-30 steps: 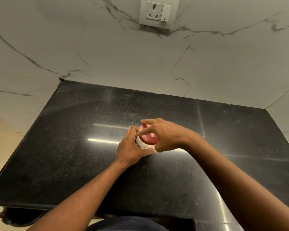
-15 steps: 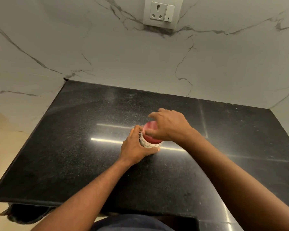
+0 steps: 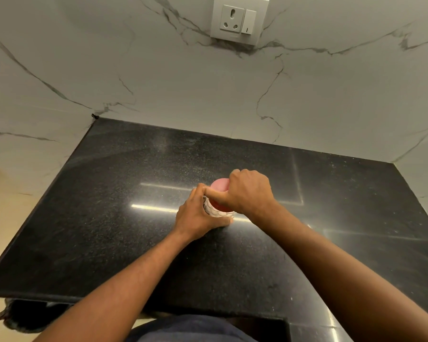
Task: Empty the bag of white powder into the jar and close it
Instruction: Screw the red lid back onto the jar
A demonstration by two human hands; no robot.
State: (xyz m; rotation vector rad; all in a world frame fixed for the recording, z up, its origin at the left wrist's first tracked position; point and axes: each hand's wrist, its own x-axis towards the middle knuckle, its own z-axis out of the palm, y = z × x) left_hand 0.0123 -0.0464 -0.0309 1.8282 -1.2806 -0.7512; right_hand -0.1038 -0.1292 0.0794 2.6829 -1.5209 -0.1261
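Near the middle of the black granite countertop [image 3: 104,243], the jar [image 3: 214,211] is stood upright, whitish behind its patterned wall, and is gripped low on the body by the left hand [image 3: 195,218], fingers and thumb curled round it. The red lid [image 3: 219,185] is seated on the jar's top and is clamped by the right hand [image 3: 251,193], thumb laid across the near edge, fingers curled over the far edge. Behind, the counter is backed by a veined marble wall [image 3: 208,90], on which a socket-and-switch plate [image 3: 239,19] is mounted.
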